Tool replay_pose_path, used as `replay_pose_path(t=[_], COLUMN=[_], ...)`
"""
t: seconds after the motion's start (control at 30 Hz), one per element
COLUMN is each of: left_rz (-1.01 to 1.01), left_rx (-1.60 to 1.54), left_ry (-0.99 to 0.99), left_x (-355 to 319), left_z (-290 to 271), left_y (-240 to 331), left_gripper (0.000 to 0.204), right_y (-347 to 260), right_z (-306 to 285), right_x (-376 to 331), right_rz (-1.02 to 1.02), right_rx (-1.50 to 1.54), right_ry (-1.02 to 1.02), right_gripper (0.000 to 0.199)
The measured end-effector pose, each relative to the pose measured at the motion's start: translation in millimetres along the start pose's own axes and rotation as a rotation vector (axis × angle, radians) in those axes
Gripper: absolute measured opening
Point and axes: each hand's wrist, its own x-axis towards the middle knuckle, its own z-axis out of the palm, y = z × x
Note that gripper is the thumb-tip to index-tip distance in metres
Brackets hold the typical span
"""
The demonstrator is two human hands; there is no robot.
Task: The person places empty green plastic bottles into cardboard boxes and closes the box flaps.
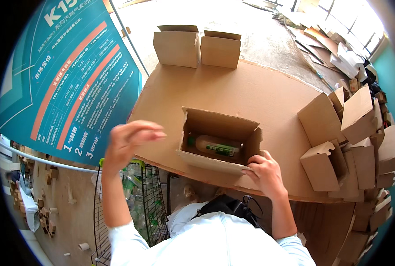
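Observation:
An open cardboard box stands in front of me with its top edges upright. Inside it a clear plastic bottle with a green label and green cap lies on its side. My right hand grips the box's near right corner, thumb and fingers pinching the edge. To the left of the box, my left hand is raised in the air, slightly blurred. Its fingers stretch toward the box, and nothing shows in them.
Cardboard covers the table. Two boxes stand at its far edge. Several empty boxes pile up at the right. A wire cart with plastic bottles stands left of me, below a teal banner.

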Motion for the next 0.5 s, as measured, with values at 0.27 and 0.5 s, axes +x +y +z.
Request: replay_pose_path(t=[0.27, 0.5], left_rz=[-1.053, -1.020], left_rx=[0.547, 0.550], left_ry=[0.059, -0.545], left_x=[-400, -435], left_z=[0, 97], left_y=[-388, -397], left_gripper=[0.047, 0.078], right_y=[-17, -27], right_z=[5, 12], right_x=[3, -8], right_rz=[0.091, 0.189], right_rx=[-0.033, -0.040], right_ry=[0.026, 0.037], right_gripper=[0.016, 0.016])
